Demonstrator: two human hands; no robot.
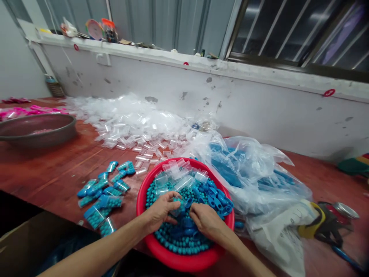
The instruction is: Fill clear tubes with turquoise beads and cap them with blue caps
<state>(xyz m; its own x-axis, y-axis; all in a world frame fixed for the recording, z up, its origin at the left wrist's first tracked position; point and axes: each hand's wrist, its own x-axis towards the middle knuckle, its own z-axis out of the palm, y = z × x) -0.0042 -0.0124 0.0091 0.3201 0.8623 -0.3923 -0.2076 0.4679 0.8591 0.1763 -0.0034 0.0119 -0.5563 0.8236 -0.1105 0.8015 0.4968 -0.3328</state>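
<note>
A red basin (pixel 141 196) full of round turquoise beads (pixel 184 246) sits in front of me. My left hand (pixel 163 211) is over the middle of it, its fingers curled around a small clear plastic bag (pixel 179 207). Close by on the right, my right hand (pixel 204 220) is closed with the fingertips turned down toward the beads; what it pinches is hidden. Blue plastic pieces with oval openings (pixel 215 198) are heaped at the basin's right side. More clear bags (pixel 175 171) lie on the beads at the far side.
Filled bead packets (pixel 102 204) lie left of the basin. Behind it spreads a big pile of clear bags (pixel 138 119). A large plastic sack (pixel 245 169) with blue contents touches the right side. A grey-brown basin (pixel 54 130) stands far left, a yellow-and-black tool (pixel 317 223) at right.
</note>
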